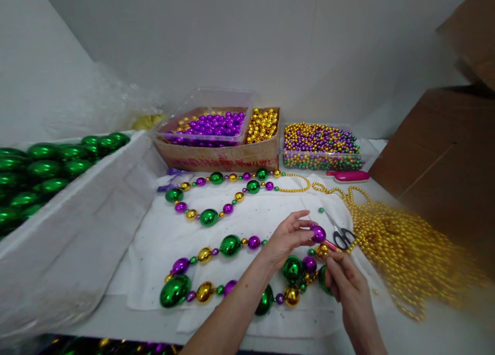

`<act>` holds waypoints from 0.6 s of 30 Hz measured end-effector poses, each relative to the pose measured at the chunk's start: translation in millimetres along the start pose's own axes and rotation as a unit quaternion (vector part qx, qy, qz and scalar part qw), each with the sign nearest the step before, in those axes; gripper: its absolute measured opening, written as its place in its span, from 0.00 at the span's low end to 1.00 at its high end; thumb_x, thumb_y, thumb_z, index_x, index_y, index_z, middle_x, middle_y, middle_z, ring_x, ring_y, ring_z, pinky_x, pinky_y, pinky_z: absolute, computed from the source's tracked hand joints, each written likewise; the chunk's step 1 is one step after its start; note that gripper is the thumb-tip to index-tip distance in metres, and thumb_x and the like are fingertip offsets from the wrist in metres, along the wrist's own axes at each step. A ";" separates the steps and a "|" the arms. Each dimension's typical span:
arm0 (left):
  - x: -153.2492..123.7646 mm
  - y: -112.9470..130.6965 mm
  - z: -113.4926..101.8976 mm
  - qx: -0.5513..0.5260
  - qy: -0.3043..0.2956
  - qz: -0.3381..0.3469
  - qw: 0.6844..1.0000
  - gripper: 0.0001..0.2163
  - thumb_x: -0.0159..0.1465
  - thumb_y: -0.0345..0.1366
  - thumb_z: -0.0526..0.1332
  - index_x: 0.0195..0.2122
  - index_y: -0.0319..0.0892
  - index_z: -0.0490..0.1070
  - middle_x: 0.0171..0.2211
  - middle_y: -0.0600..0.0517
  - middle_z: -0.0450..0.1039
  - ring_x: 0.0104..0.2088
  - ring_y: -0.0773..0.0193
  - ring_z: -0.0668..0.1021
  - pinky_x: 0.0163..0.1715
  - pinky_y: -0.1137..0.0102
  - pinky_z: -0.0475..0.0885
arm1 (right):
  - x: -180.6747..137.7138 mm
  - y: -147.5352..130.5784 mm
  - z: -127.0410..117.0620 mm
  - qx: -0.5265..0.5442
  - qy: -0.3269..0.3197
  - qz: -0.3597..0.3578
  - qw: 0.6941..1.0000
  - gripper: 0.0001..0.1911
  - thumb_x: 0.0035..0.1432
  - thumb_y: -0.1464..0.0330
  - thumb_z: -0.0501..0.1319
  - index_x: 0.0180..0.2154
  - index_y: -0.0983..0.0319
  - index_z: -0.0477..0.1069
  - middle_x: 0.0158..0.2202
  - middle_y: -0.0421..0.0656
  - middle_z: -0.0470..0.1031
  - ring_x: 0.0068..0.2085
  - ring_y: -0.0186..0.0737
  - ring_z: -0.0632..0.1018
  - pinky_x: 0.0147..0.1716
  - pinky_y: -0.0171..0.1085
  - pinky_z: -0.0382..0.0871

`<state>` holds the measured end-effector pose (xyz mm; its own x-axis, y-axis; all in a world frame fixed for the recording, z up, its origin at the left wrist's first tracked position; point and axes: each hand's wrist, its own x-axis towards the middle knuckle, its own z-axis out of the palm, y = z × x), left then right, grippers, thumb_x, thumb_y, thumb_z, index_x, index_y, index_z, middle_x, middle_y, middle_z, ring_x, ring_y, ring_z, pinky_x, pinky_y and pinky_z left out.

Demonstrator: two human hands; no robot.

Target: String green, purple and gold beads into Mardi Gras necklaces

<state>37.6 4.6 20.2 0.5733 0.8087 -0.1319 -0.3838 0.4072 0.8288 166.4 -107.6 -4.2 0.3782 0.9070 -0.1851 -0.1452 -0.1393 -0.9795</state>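
Note:
My left hand (286, 237) reaches across the near bead garland (231, 246) and pinches a shiny purple ball (318, 234) at its fingertips. Just right of it, my right hand (348, 282) is closed on the same garland, beside a gold ball (322, 250); a green ball (324, 279) is partly hidden behind its fingers. More green, purple and gold balls bunch up below the hands, and my left forearm covers part of the strand. Scissors (342, 236) with black handles lie just beyond the right hand. A small loose green bead (321, 210) rests near their tips.
A finished-looking garland (209, 217) lies farther back on the white cloth (143, 241). Gold bead chains (410, 247) heap at the right. Behind stand a cardboard box (216, 156), a clear bin of small beads (323, 146) and a pink tool (351, 176). Left is a box of green balls (48, 169).

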 end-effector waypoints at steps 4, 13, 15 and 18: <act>29.1 7.6 -9.1 0.123 0.000 0.003 0.992 0.16 0.57 0.33 0.64 0.47 0.41 0.71 0.47 0.43 0.71 0.41 0.60 0.76 0.41 0.64 0.71 | 1.9 -2.7 -9.9 0.063 0.022 0.007 0.998 0.16 0.53 0.56 0.64 0.35 0.62 0.69 0.17 0.33 0.61 0.19 0.27 0.57 0.17 0.28 0.45; 136.3 -39.4 10.3 0.260 0.117 0.068 0.956 0.10 0.47 0.19 0.63 0.20 0.43 0.71 0.28 0.51 0.67 0.45 0.55 0.71 0.53 0.64 0.61 | -1.0 3.5 -22.7 0.106 0.050 0.060 0.991 0.20 0.46 0.53 0.68 0.34 0.60 0.70 0.18 0.35 0.63 0.16 0.27 0.56 0.14 0.28 0.44; 141.1 -44.9 11.6 0.249 0.111 0.068 0.960 0.12 0.46 0.17 0.62 0.18 0.43 0.69 0.27 0.51 0.66 0.46 0.55 0.71 0.54 0.65 0.60 | 1.3 6.5 -28.7 0.098 0.060 0.057 0.992 0.20 0.46 0.52 0.67 0.34 0.59 0.70 0.17 0.34 0.63 0.15 0.26 0.55 0.14 0.29 0.44; 139.0 -43.3 5.7 0.210 0.098 0.031 0.972 0.12 0.47 0.17 0.62 0.17 0.42 0.68 0.23 0.53 0.64 0.40 0.58 0.73 0.49 0.64 0.65 | 4.4 8.2 -36.1 0.088 0.054 0.049 0.993 0.21 0.46 0.51 0.67 0.33 0.60 0.70 0.17 0.34 0.63 0.15 0.26 0.55 0.13 0.28 0.44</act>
<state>138.0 97.0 -31.0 0.3941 0.9081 -0.1418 -0.0601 0.1794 0.9819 199.9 -119.1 -15.9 0.4482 0.8434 -0.2963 -0.3406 -0.1454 -0.9289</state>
